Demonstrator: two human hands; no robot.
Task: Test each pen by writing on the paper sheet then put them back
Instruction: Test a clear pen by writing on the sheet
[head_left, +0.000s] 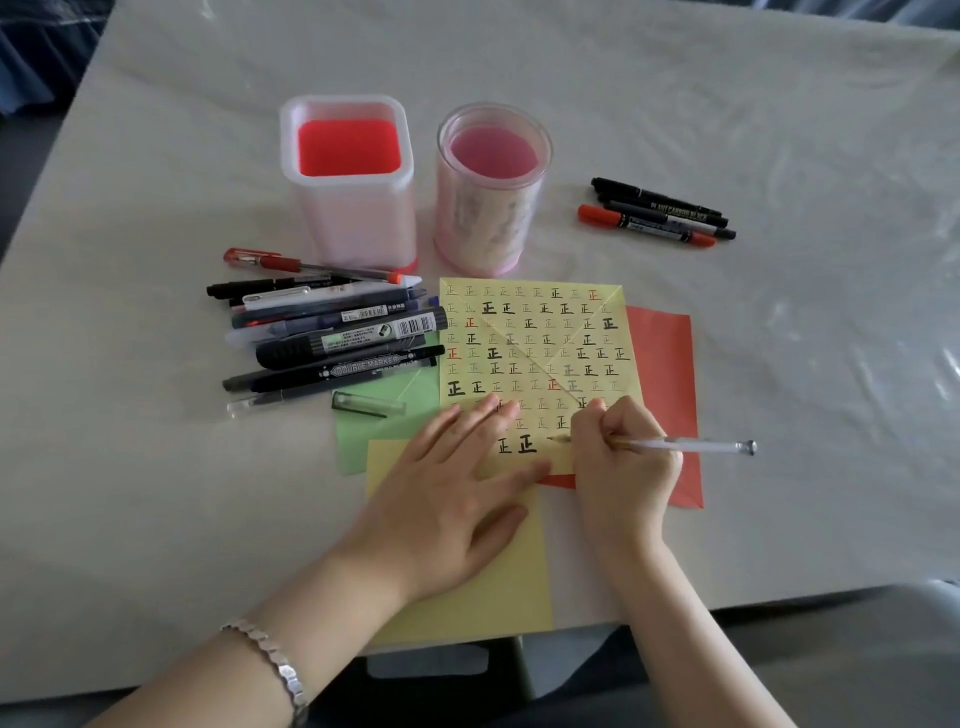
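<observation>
I'm looking down on the white-covered table (156, 519), and in the middle lies the yellow paper sheet (535, 332), filled row upon row with small written marks, lying over a red sheet (665, 374), a green sheet (384, 410) and a plain yellow sheet (493, 597). Behind it stand a square holder (353, 208) and a round holder (488, 218), side by side. Left of the paper, a pile of pens (332, 338) lies flat on the table. The left hand (447, 499) lies flat on the sheet's near edge, fingers straight and slightly spread, pressing it down. The right hand (618, 467) has its fingers curled tight round the clear pen (685, 445), tip at the paper just right of the last bold mark. Three markers (660, 213) lie well off to the right. A small clear cap (369, 404) lies on the green sheet.
</observation>
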